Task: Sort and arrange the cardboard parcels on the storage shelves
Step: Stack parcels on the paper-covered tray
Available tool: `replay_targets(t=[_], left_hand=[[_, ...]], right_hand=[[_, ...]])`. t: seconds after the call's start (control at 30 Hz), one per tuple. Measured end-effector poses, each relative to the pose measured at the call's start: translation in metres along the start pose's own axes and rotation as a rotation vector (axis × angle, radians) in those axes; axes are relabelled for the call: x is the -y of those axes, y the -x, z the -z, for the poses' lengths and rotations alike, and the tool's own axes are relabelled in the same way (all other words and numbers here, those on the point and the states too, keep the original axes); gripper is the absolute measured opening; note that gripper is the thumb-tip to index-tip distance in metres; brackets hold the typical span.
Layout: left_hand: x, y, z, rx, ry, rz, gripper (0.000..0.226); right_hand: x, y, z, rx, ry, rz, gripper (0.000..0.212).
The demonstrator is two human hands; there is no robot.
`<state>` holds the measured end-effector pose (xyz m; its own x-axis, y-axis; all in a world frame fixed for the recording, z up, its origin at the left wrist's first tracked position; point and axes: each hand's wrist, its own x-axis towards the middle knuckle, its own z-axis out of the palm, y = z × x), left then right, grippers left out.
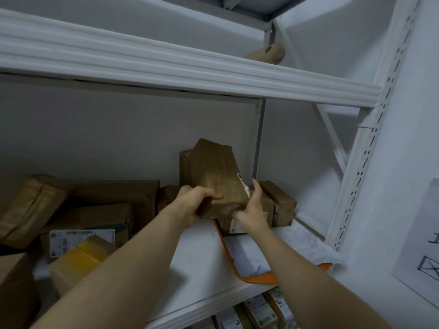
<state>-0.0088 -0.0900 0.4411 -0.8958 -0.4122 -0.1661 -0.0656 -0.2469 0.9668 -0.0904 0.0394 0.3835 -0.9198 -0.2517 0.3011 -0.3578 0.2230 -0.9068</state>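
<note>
Your left hand (199,200) and right hand (251,211) curl round the long brown cardboard parcel (218,174), tilted over the back-right corner of the white shelf (202,257), presumably to stack it.

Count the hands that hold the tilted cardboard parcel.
2. The left hand grips the lower left end of the tilted cardboard parcel; the right hand holds its lower right corner. No other hand shows.

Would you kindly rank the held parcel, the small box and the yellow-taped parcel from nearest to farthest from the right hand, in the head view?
1. Held parcel: gripped by the right hand.
2. Small box: just right of the hand.
3. Yellow-taped parcel: far left, at the front.
</note>
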Motion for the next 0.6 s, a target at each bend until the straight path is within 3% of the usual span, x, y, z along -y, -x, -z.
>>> replay_targets(t=[0.07,0.13,0.23,0.33,0.5,0.6], left_hand=[[0.000,-0.001,0.000,0.021,0.062,0.000,0.063],[-0.001,-0.002,0.000,0.031,0.110,0.001,0.068],[-0.001,-0.001,0.000,0.052,0.104,-0.010,0.059],[-0.001,-0.003,-0.002,0.084,0.087,-0.005,0.055],[0.003,-0.007,-0.006,0.055,0.007,0.016,0.050],[0.004,-0.013,-0.010,0.040,0.012,0.008,0.051]], right_hand=[[0.010,-0.004,0.003,0.008,-0.497,-0.319,0.055],[0.015,-0.001,0.008,0.105,-0.832,-0.473,0.036],[0.014,0.000,0.013,0.177,-0.889,-0.458,0.038],[0.009,-0.004,0.011,0.144,-0.861,-0.433,0.040],[0.004,-0.009,0.015,0.123,-0.871,-0.400,0.021],[0.001,-0.011,0.017,0.147,-0.887,-0.407,0.046]])
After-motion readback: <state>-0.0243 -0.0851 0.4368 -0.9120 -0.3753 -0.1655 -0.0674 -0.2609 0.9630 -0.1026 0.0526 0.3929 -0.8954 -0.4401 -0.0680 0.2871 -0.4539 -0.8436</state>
